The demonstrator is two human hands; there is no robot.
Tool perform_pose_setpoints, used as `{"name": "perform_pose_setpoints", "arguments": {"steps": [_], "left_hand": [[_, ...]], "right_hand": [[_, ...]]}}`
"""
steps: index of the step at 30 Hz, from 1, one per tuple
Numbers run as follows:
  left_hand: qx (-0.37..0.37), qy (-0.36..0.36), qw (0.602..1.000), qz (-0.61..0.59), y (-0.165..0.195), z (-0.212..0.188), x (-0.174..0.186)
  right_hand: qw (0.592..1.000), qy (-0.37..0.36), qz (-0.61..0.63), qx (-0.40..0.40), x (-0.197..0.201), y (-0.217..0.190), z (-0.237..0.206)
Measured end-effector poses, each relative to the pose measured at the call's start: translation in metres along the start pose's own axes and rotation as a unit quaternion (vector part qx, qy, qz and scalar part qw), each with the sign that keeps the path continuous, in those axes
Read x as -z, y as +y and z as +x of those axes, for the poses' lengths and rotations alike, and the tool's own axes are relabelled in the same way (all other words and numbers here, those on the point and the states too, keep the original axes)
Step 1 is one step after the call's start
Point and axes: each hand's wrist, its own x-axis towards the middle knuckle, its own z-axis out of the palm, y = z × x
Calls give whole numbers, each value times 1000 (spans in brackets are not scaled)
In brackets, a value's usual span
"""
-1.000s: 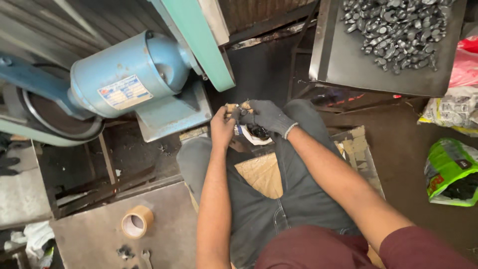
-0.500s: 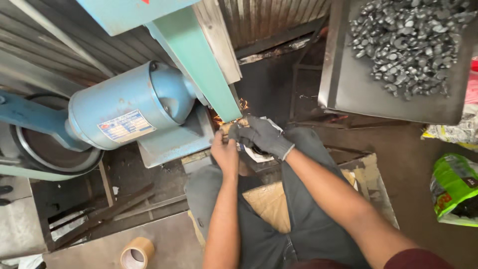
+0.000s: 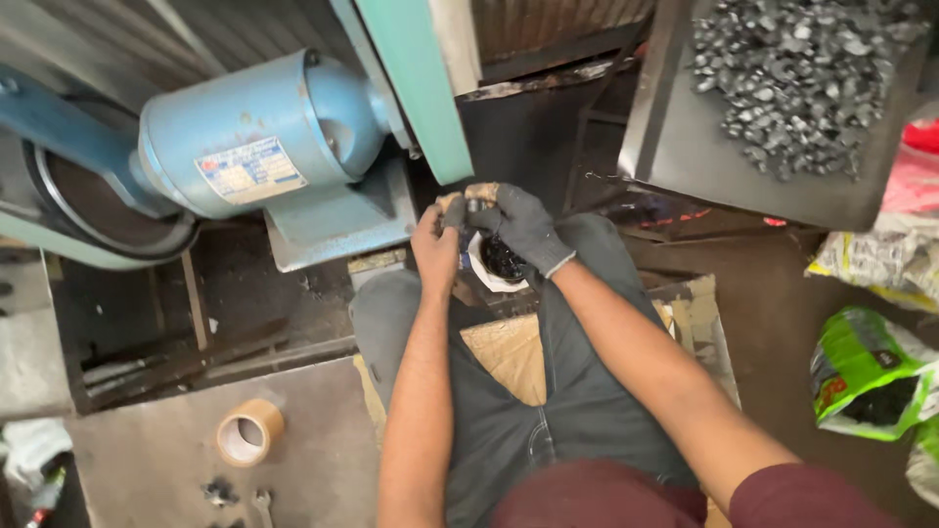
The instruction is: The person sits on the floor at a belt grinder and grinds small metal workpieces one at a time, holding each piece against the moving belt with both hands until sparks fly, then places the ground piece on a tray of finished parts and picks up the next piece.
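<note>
Tray (image 3: 675,147), dark metal, upper right: heaped with small grey metal pieces (image 3: 802,68), piled toward its far corner, near part bare.

White cup (image 3: 486,277) between the knees, just under the hands: dark contents, too small to tell what.

Green bag (image 3: 866,376) on the floor at right, crumpled; a pale bag (image 3: 885,259) beyond it. Contents of neither visible.

Left hand (image 3: 437,235), bare, fingers curled shut around a small tan piece (image 3: 479,193). Right hand (image 3: 518,225), in a grey glove, closed on the same piece from the other side. Both hands touching, held up just below the green belt guard (image 3: 416,88), beside the blue motor (image 3: 264,137). The piece sits at the fingertips, above the cup.

Tape roll (image 3: 249,432) flat on the grey bench (image 3: 156,460) lower left, small dark bits and a wrench (image 3: 262,504) near it.

Person seated, cardboard (image 3: 514,357) across the lap.

Against half a second ago: sparks showed at the belt by the fingertips then, none now. Hands sit slightly lower and off the belt. View has tipped down; more of the bench and tape roll shows. Tray and bags unchanged.
</note>
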Motion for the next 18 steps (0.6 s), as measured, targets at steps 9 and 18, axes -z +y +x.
{"name": "perform_pose_setpoints", "arguments": {"steps": [9,18], "left_hand": [[172,-71,979,-82,-17,2,-18],[157,-230,774,-569,6,-11,-19]], "right_hand": [[916,32,262,-302,2,26,-5],[862,43,413,-289,-6,25,42]]}}
